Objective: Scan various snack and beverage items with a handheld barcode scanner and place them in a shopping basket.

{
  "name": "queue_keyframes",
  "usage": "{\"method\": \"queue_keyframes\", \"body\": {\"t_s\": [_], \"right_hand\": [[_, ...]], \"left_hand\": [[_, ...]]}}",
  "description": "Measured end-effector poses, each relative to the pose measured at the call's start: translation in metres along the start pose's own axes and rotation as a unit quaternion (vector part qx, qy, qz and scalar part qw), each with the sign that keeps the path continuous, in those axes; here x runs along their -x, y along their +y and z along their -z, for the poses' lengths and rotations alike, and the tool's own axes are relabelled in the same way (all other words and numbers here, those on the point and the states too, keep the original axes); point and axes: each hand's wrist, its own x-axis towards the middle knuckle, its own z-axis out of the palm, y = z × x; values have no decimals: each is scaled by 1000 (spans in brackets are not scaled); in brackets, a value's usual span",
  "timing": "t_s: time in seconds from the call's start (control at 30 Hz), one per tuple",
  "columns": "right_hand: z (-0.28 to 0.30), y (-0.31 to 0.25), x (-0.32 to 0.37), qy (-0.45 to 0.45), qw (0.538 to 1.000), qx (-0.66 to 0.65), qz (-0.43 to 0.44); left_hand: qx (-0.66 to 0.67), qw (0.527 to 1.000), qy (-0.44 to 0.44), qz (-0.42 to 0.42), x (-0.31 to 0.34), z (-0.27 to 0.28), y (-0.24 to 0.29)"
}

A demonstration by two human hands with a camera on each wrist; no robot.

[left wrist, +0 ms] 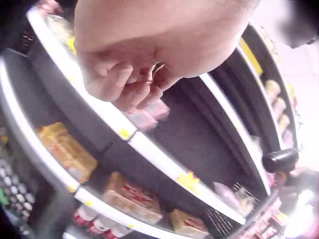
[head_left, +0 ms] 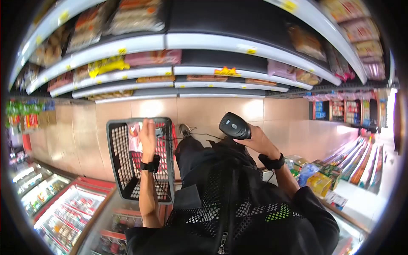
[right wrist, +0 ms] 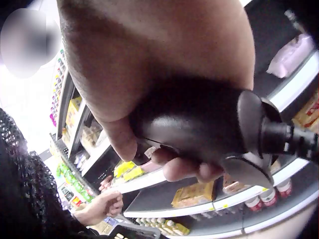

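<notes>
In the head view my right hand grips a black handheld barcode scanner in front of my body. The right wrist view shows the thumb and fingers curled round its body, with a thick cable at one end. My left hand appears above a dark grey shopping basket on my left. Its fingers hang loosely curled in the left wrist view, with nothing seen held. A pink and white package shows beside that hand, over the basket.
Shelves with bread-like packs stand ahead. A chiller case lies behind at left, and packaged goods sit at right. A thin cable crosses in front of my legs above the tiled floor.
</notes>
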Motion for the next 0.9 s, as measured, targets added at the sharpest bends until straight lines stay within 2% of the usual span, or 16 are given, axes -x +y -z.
{"method": "queue_keyframes", "body": {"t_s": [0.1,0.13,0.17,0.23,0.3,0.37,0.43,0.5,0.53,0.63,0.67,0.73,0.83,0.87,0.9], "right_hand": [[34,38,26,58,997,-43,-18],[46,50,36,97,994,-50,-16],[59,60,48,110,992,-59,-13],[86,81,69,158,984,-69,-35],[105,105,90,205,974,-101,-12],[123,120,114,243,965,-95,-34],[136,135,135,276,953,-123,-21],[145,154,155,292,946,-138,-25],[150,161,165,309,942,-124,-32],[161,180,199,303,944,-99,-86],[165,187,207,297,943,-114,-98],[175,197,217,298,937,-142,-115],[177,221,217,289,929,-195,-122],[180,226,216,287,935,-171,-115],[185,229,213,285,942,-145,-106]], "left_hand": [[-58,988,-101,-105,-8,-63,94],[-34,980,-134,-145,-12,-97,102],[-46,965,-176,-191,-13,-123,133],[-67,932,-208,-288,-17,-189,171],[-131,881,-209,-404,-28,-254,212],[-173,848,-208,-456,-39,-321,252],[-297,825,-241,-417,-50,-380,293],[-363,782,-206,-463,-73,-438,302],[-384,789,-264,-400,-83,-459,309],[-354,760,-290,-462,-113,-502,295],[-368,761,-295,-446,-122,-514,287],[-400,770,-299,-397,-118,-512,293],[-408,784,-269,-382,-107,-493,307],[-412,768,-196,-448,-108,-488,301],[-417,770,-194,-443,-97,-474,308]]}}
